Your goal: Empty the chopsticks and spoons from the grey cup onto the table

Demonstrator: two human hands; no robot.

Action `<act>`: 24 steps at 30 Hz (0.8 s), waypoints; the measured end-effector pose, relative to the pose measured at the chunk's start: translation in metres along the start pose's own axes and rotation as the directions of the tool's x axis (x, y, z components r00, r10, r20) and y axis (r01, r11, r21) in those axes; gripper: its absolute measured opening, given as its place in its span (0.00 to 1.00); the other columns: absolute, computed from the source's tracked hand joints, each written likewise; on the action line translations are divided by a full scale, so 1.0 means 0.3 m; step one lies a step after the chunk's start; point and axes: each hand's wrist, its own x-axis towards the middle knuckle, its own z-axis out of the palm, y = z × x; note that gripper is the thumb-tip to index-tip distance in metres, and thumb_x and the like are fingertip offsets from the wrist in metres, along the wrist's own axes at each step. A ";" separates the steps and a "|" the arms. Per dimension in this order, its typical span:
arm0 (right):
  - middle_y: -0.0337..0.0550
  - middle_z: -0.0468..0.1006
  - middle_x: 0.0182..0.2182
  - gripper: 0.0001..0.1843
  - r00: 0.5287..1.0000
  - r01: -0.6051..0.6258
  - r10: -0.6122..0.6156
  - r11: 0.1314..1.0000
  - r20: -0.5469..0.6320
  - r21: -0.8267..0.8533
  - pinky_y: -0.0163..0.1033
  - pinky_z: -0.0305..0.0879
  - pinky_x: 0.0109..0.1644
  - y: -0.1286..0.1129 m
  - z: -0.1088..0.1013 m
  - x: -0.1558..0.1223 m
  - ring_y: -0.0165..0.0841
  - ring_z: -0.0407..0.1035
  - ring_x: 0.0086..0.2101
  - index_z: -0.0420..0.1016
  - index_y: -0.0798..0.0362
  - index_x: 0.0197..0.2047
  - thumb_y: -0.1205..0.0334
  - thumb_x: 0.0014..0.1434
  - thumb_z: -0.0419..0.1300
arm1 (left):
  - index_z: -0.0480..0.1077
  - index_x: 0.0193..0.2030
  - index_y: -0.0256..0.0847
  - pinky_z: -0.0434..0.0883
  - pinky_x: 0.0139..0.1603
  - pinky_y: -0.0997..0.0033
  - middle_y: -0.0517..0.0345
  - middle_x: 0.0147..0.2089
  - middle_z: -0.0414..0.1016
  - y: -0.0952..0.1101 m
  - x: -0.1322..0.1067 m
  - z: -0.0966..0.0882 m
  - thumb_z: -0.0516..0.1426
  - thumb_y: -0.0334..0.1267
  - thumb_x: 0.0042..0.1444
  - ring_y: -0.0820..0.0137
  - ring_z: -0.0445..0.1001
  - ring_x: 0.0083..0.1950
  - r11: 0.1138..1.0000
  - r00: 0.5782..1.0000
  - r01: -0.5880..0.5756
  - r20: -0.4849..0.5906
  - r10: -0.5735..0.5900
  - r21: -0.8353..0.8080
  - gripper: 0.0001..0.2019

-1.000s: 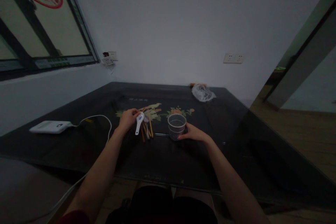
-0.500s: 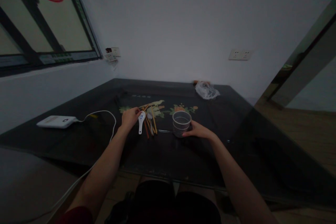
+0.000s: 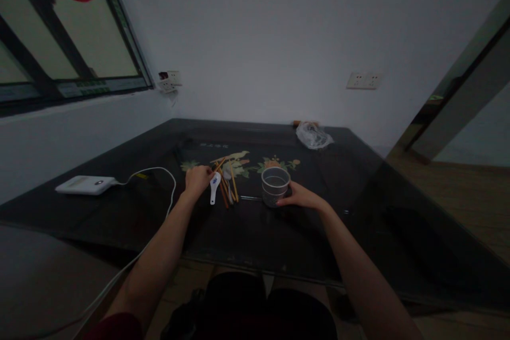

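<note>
My left hand point(image 3: 197, 180) rests on the dark table point(image 3: 247, 234), its fingers curled over the ends of several wooden chopsticks point(image 3: 226, 187). A white ceramic spoon point(image 3: 214, 189) lies right beside that hand, bowl end toward the fingers. Whether the fingers grip a chopstick is hard to make out. My right hand point(image 3: 299, 197) is wrapped around the right side of a clear plastic cup point(image 3: 274, 186), which stands upright on the table. A thin dark stick point(image 3: 250, 198) lies between the chopsticks and the cup.
A white device point(image 3: 85, 185) with a white cable point(image 3: 159, 175) lies at the table's left. A crumpled clear plastic bag point(image 3: 314, 136) sits at the far edge by the wall. A window is at the left, wall sockets point(image 3: 363, 81) behind. My knees are under the near edge.
My left hand has let go of the white spoon, which now lies on the table, and closed on the chopstick ends. My right hand stays on the cup.
</note>
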 end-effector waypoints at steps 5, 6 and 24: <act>0.53 0.69 0.55 0.43 1.000 -0.026 0.026 0.999 0.012 0.027 0.52 0.54 0.62 -0.013 0.002 -0.003 0.45 0.63 0.55 0.63 0.57 0.57 0.57 0.38 0.72 | 0.77 0.41 0.41 0.64 0.41 0.66 0.46 0.43 0.79 0.006 -0.006 -0.002 0.50 0.45 0.57 0.57 0.74 0.46 1.000 1.000 -0.015 -0.006 0.015 -0.022 0.17; 0.53 0.69 0.55 0.44 0.999 -0.030 0.029 0.999 0.018 0.032 0.52 0.55 0.62 -0.014 0.002 -0.003 0.45 0.63 0.55 0.62 0.57 0.57 0.57 0.38 0.73 | 0.76 0.42 0.41 0.64 0.42 0.66 0.46 0.43 0.79 0.008 -0.008 -0.003 0.50 0.46 0.57 0.57 0.74 0.46 1.000 1.000 -0.016 -0.010 0.016 -0.027 0.17; 0.53 0.67 0.57 0.46 0.999 -0.006 0.005 0.999 0.034 0.037 0.51 0.55 0.62 0.021 -0.001 0.006 0.45 0.62 0.56 0.60 0.56 0.59 0.56 0.39 0.73 | 0.74 0.47 0.44 0.65 0.46 0.64 0.48 0.45 0.78 0.013 -0.003 0.012 0.48 0.46 0.59 0.57 0.74 0.48 0.999 0.998 -0.046 0.035 0.046 0.003 0.18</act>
